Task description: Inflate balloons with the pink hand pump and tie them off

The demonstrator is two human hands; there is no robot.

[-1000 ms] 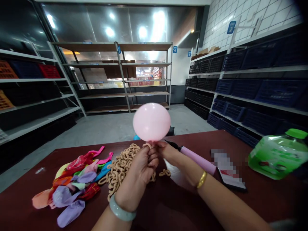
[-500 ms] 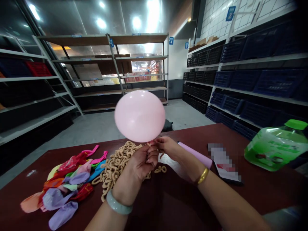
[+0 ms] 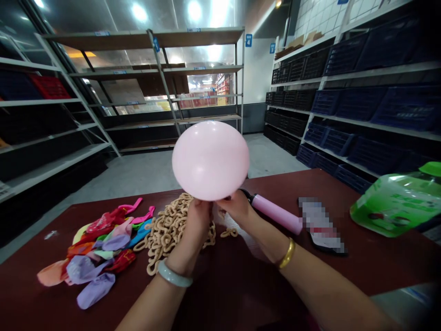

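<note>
An inflated pink balloon (image 3: 211, 161) hovers above the table's far edge, its neck end pointing down at my hands. My left hand (image 3: 200, 215), with a pale bangle at the wrist, is closed at the balloon's underside. My right hand (image 3: 237, 207), wearing a gold bracelet, is closed on the other side of the neck; its fingertips are partly hidden by the balloon. A small beige bit shows below the right fingers. Beside my left hand lies a heap of tan curled rings (image 3: 168, 230). A few loose rings (image 3: 229, 233) lie under my right hand.
Colourful uninflated balloons (image 3: 93, 257) lie on the left of the dark red table (image 3: 234, 285). To the right are a pink hand pump (image 3: 275, 214), a phone (image 3: 322, 227) with a blurred screen and a green-filled jug (image 3: 396, 202). Shelves with crates (image 3: 344, 105) stand beyond.
The balloon has shifted slightly right and its underside now covers my fingertips. My hands, close together before, have moved a little apart. The view has tilted down slightly.
</note>
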